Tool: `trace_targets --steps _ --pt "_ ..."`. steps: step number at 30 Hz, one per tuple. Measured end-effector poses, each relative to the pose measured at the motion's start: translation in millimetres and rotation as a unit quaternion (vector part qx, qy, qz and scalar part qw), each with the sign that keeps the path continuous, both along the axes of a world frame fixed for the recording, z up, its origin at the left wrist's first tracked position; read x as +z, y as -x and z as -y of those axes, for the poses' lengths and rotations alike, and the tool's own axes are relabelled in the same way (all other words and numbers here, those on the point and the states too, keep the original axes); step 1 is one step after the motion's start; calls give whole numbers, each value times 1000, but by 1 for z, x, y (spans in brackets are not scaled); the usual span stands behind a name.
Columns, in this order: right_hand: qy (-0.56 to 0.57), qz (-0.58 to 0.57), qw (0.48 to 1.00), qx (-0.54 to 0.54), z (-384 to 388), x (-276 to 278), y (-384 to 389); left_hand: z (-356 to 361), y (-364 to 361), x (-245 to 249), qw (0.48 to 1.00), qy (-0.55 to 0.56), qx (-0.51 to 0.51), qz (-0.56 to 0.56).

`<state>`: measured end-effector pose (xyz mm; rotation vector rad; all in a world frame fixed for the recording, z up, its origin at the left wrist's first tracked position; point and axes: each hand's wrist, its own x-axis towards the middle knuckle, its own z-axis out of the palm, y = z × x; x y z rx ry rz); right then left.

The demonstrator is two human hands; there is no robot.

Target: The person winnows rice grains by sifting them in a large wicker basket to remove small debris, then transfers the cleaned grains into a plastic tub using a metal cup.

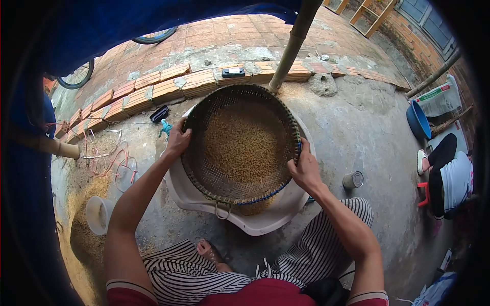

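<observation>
A round woven bamboo sieve (204,179) is held up in front of me, with a layer of golden grain (240,148) spread over its mesh. My left hand (177,138) grips its rim on the left side. On the right side my right hand (307,168) has its fingers closed round the rim. Under the sieve stands a wide whitish basin (275,220) with a wavy edge. More grain shows in the basin below the sieve's near rim, and the sieve hides much of the basin.
A low brick curb (158,87) and a bamboo pole (292,51) stand beyond the basin. To the right are a tin can (352,180), a blue basin (418,121) and a seated person (451,178). A white tub (99,215) sits at left near spilled grain.
</observation>
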<state>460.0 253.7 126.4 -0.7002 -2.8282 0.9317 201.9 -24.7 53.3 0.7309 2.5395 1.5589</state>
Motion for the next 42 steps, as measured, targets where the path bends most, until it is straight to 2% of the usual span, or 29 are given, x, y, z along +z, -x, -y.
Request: trace_targets --steps 2,4,5,8,10,12,13,14,16,18,20,22,23,24,25,26,28,29,31,32,33,35,38,39,42 --pt "-26 -181 983 13 1 5 -4 -6 -3 35 991 -123 -16 -55" --pt "26 -236 971 11 3 20 -5 -10 -23 83 977 -98 39 -187" --pt "36 -250 968 7 3 19 -6 -10 -30 92 973 -124 48 -188" --pt "45 -266 963 -1 4 20 -5 -10 -24 93 969 -113 57 -210" --pt "41 -265 963 2 1 18 -3 -13 -11 76 973 -104 42 -203" --pt "-10 -221 975 -1 -5 0 -1 -11 20 29 995 -86 4 -48" --pt "-35 -214 976 -16 -3 -4 -1 -13 23 26 998 -43 15 44" --pt "-36 -216 976 -17 -3 -2 -3 -12 27 24 998 -44 14 43" --pt "140 -45 987 -66 4 14 -6 -14 20 37 957 147 -31 249" --pt "132 -51 988 -63 2 -4 -8 -11 18 26 948 164 -34 272" --pt "163 -21 985 -44 4 -16 -12 -6 21 -6 935 187 -39 298" --pt "187 24 981 -54 8 -21 -16 -9 9 -16 977 136 -24 164" --pt "121 51 991 22 5 -33 -19 -9 3 -20 964 223 -56 136" --pt "54 79 991 97 4 -40 -22 -19 -13 -12 963 223 -60 138" --pt "60 161 978 116 5 -31 -19 -27 -28 -9 945 323 -57 -5" --pt "63 164 978 113 5 -30 -21 -34 -43 -4 898 412 -53 -149" --pt "-36 88 983 159 4 -28 -23 -45 -73 16 840 405 -156 -325" --pt "-39 93 983 156 0 -25 -22 -53 -87 13 814 403 -228 -352" --pt "-65 -55 982 168 -12 -17 -18 -69 -117 -11 795 380 -371 -293" --pt "-68 -49 984 160 -20 -12 -14 -78 -131 -17 777 383 -428 -259" --pt "-8 -72 992 98 -27 -6 -9 -86 -135 -27 773 377 -438 -261" --pt "70 -125 990 -12 -48 3 1 -104 -140 -45 724 337 -534 -277" --pt "79 -199 970 -116 -84 5 19 -122 -124 -33 702 370 -534 -292" --pt "33 -225 966 -119 -90 6 21 -123 -116 -39 725 355 -495 -321" --pt "-44 -231 958 -165 -111 -24 17 -133 -85 -52 787 400 -394 -255"
